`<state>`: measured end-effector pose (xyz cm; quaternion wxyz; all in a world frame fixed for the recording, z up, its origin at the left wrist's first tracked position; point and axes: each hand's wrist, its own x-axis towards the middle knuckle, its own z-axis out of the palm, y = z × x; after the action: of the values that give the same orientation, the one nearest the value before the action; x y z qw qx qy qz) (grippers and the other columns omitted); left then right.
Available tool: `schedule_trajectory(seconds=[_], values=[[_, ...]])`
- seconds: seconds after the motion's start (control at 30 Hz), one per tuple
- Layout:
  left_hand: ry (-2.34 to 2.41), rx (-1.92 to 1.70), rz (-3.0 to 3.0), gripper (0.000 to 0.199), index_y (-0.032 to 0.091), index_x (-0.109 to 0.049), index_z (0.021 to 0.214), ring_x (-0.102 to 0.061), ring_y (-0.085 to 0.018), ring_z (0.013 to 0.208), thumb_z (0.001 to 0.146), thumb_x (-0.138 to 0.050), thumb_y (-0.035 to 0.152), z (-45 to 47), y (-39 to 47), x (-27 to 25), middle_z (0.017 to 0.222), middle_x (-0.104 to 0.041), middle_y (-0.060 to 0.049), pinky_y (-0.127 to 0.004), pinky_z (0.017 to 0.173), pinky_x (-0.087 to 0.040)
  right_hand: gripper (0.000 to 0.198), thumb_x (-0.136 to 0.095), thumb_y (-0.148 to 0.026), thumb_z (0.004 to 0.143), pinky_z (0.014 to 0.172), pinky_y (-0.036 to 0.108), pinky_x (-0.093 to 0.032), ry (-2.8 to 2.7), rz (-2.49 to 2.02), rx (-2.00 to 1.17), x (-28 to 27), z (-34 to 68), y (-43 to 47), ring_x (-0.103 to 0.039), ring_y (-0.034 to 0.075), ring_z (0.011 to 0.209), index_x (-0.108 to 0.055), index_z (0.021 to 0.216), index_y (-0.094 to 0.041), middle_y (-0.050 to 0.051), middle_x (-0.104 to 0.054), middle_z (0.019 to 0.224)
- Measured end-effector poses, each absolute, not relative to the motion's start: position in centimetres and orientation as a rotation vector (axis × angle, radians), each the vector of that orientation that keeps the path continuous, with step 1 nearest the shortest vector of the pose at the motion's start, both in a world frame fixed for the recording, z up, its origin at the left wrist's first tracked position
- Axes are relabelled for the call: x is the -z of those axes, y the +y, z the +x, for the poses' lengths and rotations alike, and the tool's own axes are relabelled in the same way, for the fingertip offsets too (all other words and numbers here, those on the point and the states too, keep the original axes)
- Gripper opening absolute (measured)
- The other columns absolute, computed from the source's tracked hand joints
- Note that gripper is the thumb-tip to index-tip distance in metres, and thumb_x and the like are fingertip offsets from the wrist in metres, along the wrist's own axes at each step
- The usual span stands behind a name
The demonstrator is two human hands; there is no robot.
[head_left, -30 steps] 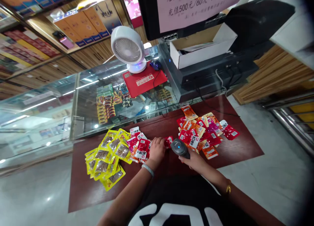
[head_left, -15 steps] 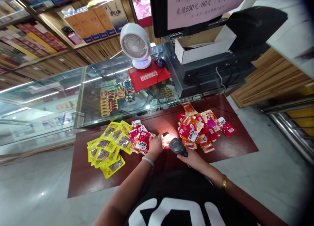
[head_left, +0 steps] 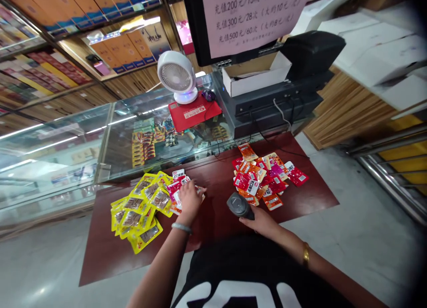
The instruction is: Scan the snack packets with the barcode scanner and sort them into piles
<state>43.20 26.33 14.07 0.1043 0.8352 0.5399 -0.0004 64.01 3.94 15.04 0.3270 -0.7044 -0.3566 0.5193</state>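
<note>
I see the glass display case (head_left: 122,121) stretching from 9 toward 12 o'clock, with rows of small yellow and red packs (head_left: 143,147) inside, too tightly set for me to count. The dark red table (head_left: 100,260) runs along its near side, from 8 round to 4 o'clock. At 12 stands one monitor (head_left: 196,36) with one pink sheet (head_left: 247,23) over its screen; at 1, one open-topped white carton (head_left: 258,82) holds flat, pale pieces I can't make out. One white fan (head_left: 176,76) sits at 11, beside one red mat (head_left: 195,115) bearing a single mouse (head_left: 209,95). I count three heaps of packets on the table: yellow packets (head_left: 135,203) at 8 o'clock, roughly ten showing; a small red-and-white heap (head_left: 172,191) at 7, partly covered; and a bigger red-and-orange heap (head_left: 263,179) at 4, overlapping beyond counting. My left hand (head_left: 191,199) lies over the small heap, touching it, fingers half spread and thumb out toward 3 o'clock; I cannot tell whether it grips a packet. My right hand (head_left: 258,220), at 5, is wrapped around the handle of one grey scanner (head_left: 239,204), just nearer me than the bigger heap.
</note>
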Motion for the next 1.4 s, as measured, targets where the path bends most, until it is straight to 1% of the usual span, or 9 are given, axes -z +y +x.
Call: schedule_trajectory(seconds=[0.13, 0.27, 0.37, 0.47, 0.6, 0.9, 1.13, 1.3, 1.4], values=[[1.171, 0.054, 2.450, 0.047, 0.020, -0.064, 0.123, -0.060, -0.029, 0.111, 0.087, -0.068, 0.050, 52.0, 23.9, -12.4, 0.118, -0.068, -0.013, -0.040, 0.100, -0.044, 0.049, -0.077, -0.042, 0.076, 0.097, 0.051, -0.053, -0.884, -1.897, -1.351, -14.4, 65.1, 2.1, -0.073, 0.036, 0.109, -0.070, 0.119, -0.020, 0.013, -0.079, 0.115], [0.892, 0.115, 2.552, 0.061, 0.027, -0.057, 0.138, -0.054, -0.032, 0.120, 0.081, -0.076, 0.043, 58.5, 21.6, -11.4, 0.133, -0.060, -0.013, -0.044, 0.101, -0.044, 0.050, -0.074, -0.045, 0.078, 0.094, 0.049, -0.055, -0.856, -1.907, -1.342, -14.5, 66.1, 0.4, -0.073, 0.036, 0.108, -0.068, 0.121, -0.019, 0.013, -0.079, 0.115], [0.813, 0.182, 2.578, 0.056, 0.027, -0.065, 0.126, -0.052, -0.035, 0.124, 0.073, -0.083, 0.035, 60.1, 21.3, -11.1, 0.134, -0.060, -0.014, -0.048, 0.103, -0.043, 0.050, -0.072, -0.045, 0.079, 0.095, 0.047, -0.055, -0.845, -1.910, -1.331, -14.7, 66.7, -0.3, -0.071, 0.035, 0.112, -0.067, 0.122, -0.019, 0.012, -0.078, 0.118], [0.892, 0.194, 2.427, 0.046, 0.021, -0.069, 0.108, -0.058, -0.033, 0.116, 0.067, -0.087, 0.030, 59.2, 22.1, -10.6, 0.118, -0.068, -0.015, -0.046, 0.100, -0.045, 0.048, -0.072, -0.043, 0.080, 0.095, 0.048, -0.055, -0.840, -1.919, -1.326, -14.7, 67.0, -0.7, -0.071, 0.035, 0.112, -0.068, 0.121, -0.019, 0.012, -0.079, 0.116], [1.115, 0.009, 1.877, 0.018, 0.019, -0.065, 0.083, -0.065, -0.021, 0.077, 0.076, -0.078, 0.030, 55.3, 23.0, -9.2, 0.078, -0.070, -0.005, -0.033, 0.077, -0.051, 0.050, -0.073, -0.044, 0.078, 0.096, 0.049, -0.054, -0.874, -1.896, -1.343, -14.3, 67.1, -0.4, -0.072, 0.036, 0.110, -0.069, 0.120, -0.017, 0.014, -0.079, 0.115], [1.329, -0.264, 1.484, 0.037, 0.018, -0.059, 0.076, -0.053, -0.012, 0.057, 0.077, -0.070, 0.053, 47.7, 22.8, -9.2, 0.062, -0.059, 0.002, -0.025, 0.056, -0.043, 0.047, -0.077, -0.042, 0.076, 0.096, 0.047, -0.054, -1.079, -1.707, -1.441, -14.3, 65.7, 2.1, -0.073, 0.035, 0.106, -0.073, 0.117, -0.019, 0.011, -0.080, 0.114], [1.459, -0.304, 1.493, 0.022, 0.019, -0.058, 0.077, -0.057, -0.016, 0.067, 0.082, -0.063, 0.040, 43.3, 23.5, -11.5, 0.069, -0.061, 0.000, -0.029, 0.066, -0.047, 0.054, -0.079, -0.043, 0.076, 0.100, 0.049, -0.053, -1.119, -1.655, -1.478, -14.0, 65.5, 2.7, -0.072, 0.035, 0.112, -0.071, 0.123, -0.016, 0.013, -0.078, 0.120], [1.905, -0.380, 1.971, 0.037, 0.019, -0.060, 0.116, -0.060, -0.030, 0.113, 0.084, -0.065, 0.036, 41.0, 25.4, -13.9, 0.117, -0.067, -0.013, -0.046, 0.099, -0.045, 0.054, -0.077, -0.043, 0.077, 0.098, 0.048, -0.054, -1.059, -1.698, -1.468, -13.1, 66.0, 2.1, -0.072, 0.035, 0.110, -0.071, 0.123, -0.016, 0.013, -0.078, 0.120], [1.634, -0.186, 2.204, 0.033, 0.019, -0.062, 0.117, -0.060, -0.028, 0.115, 0.088, -0.064, 0.034, 44.7, 25.0, -13.8, 0.116, -0.069, -0.012, -0.042, 0.103, -0.044, 0.051, -0.077, -0.043, 0.076, 0.096, 0.049, -0.054, -1.013, -1.751, -1.453, -12.6, 66.3, 1.4, -0.073, 0.035, 0.108, -0.072, 0.119, -0.016, 0.013, -0.079, 0.116]])
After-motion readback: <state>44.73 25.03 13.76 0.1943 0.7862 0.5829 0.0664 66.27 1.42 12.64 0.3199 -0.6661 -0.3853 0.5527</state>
